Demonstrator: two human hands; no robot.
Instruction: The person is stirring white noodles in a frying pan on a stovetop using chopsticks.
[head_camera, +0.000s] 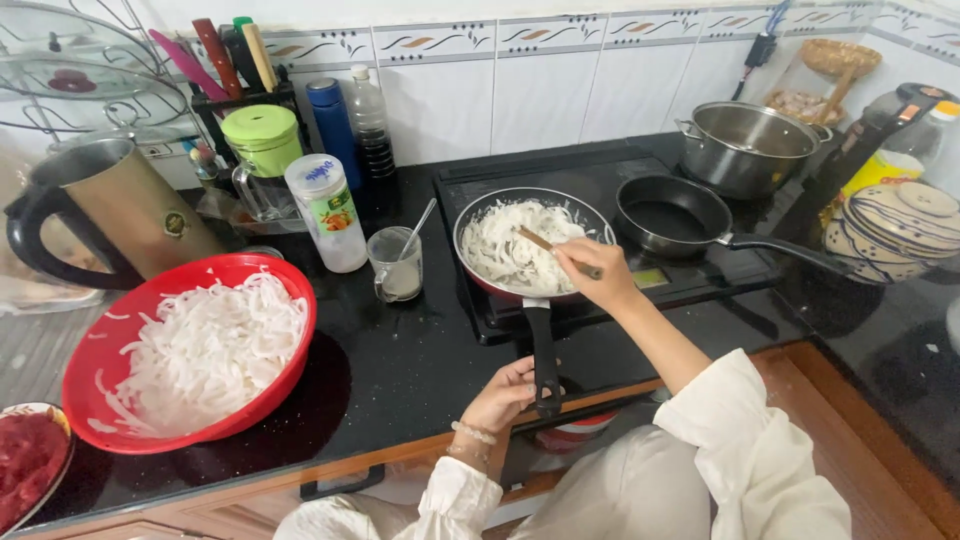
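1. Spillage is our first worry: the frying pan (528, 243) sits on the black cooktop (600, 190) heaped with white shredded strips (505, 250), and our right hand (592, 272), closed around a pair of wooden chopsticks (545, 243), has their tips in the heap. We judge that a hard stir could flick strips over the rim onto the cooktop.

2. Tipping comes next. Our left hand (505, 392) is wrapped around the end of the pan's long black handle (543, 355), which juts out past the bench (400, 370) edge. If that grip pressed down or loosened, the pan could rock or slide on the smooth surface.

3. Heat is a risk for the right hand, which hangs just over the pan's near rim; whether the cooktop is on, we cannot tell.

4. Knocks to neighbours: the empty black pan (672, 213) stands just beside the frying pan, nearly touching, its handle pointing away to the right. A swing of our right elbow could catch it.

5. Leftward, a glass cup with a spoon (398, 262) stands near the cooktop's edge, and a red bowl (185, 350) full of more white strips sits close to the bench front. Reaching across carelessly could upset either.
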